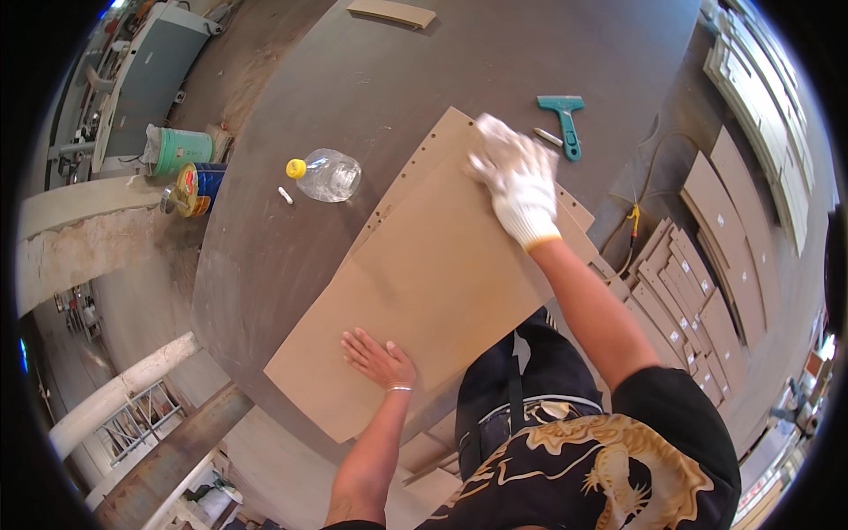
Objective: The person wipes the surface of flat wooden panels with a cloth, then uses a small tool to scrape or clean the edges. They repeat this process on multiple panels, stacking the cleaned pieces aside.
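Note:
A tan board (433, 265) with small holes along its far left edge lies slantwise on the dark table (397, 84). My left hand (378, 359) is bare and rests flat on the board's near left part, fingers stretched out. My right hand (526, 190) wears a white knitted glove. It presses a whitish cloth (495, 146) onto the board's far end, and motion smears the cloth and fingertips. Under the board's right side, the corner of another holed board (576, 210) shows. Just past the glove lie a teal scraper (567, 124) and a small pen-like stick (548, 137).
Left of the board, a clear bottle with a yellow cap (329, 175) lies beside a small white stick (285, 195). A tan strip (392, 12) sits at the far edge. Stacked panels (689, 291) and an air gun (634, 219) are on the right; a green bucket (181, 150) stands left.

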`<state>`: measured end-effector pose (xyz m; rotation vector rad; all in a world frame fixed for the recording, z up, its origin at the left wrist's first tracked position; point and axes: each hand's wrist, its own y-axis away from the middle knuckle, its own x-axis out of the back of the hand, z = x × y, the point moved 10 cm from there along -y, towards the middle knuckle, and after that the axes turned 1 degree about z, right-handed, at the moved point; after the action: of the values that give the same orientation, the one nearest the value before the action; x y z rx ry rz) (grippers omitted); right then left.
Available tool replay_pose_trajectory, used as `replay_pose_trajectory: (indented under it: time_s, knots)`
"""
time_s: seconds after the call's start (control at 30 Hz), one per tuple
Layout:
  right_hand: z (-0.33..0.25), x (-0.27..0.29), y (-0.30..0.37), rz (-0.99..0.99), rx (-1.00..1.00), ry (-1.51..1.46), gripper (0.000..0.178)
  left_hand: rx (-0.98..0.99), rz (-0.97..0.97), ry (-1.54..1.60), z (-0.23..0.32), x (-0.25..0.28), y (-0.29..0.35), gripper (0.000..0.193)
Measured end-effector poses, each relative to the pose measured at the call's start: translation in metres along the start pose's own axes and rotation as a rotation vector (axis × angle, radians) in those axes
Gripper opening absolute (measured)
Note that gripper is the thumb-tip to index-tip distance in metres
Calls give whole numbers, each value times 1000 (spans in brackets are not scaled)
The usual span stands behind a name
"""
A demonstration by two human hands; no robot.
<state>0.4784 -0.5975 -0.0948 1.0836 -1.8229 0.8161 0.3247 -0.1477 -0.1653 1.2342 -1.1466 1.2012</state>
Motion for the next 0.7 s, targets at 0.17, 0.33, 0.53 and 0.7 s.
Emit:
replay_pose_trajectory:
  time_s: [0.17, 0.33, 0.53, 0.7]
  knots:
    - [-53, 8, -17, -10, 303, 37, 46, -16, 15, 58, 6, 7, 2, 82]
    - [-8, -11, 21, 13, 246, 210, 45, 24, -31, 73, 3, 6, 0, 82]
    - [-228, -97, 89, -66, 612, -198, 43, -8, 18, 59, 5, 8, 2, 83]
    - [-315, -127, 144, -483, 930, -351, 37, 16, -34, 124, 1, 5, 2, 84]
